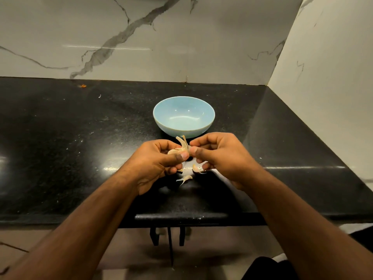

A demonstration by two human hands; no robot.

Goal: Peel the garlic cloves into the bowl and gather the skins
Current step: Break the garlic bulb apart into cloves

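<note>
Papery garlic clove (182,147) pinched between both hands, left (159,162) and right (218,156), before blue bowl (183,116).

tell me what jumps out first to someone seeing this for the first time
The pale blue bowl stands out against the black countertop, sitting at its middle and looking empty. Just in front of it, the left hand and right hand meet over the counter, both pinching a garlic clove whose skin is splayed upward. Under the hands lie a few loose garlic pieces, and behind everything rises a veined marble wall.
</note>
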